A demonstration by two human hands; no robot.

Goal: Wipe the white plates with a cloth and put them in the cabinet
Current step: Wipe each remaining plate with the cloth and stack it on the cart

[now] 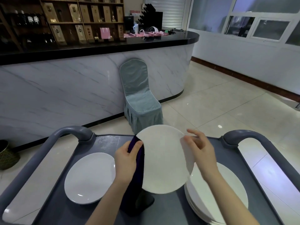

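Below the right hand [199, 150], a stack of plates [227, 192] sits on the cart surface [103, 142]. The left hand [126, 159] pinches the purple cloth [140, 163] against the raised plate [162, 159]. The right hand's blurred fingers spread at its far rim, grip unclear. Wiping seems under way; next, rotate the plate.
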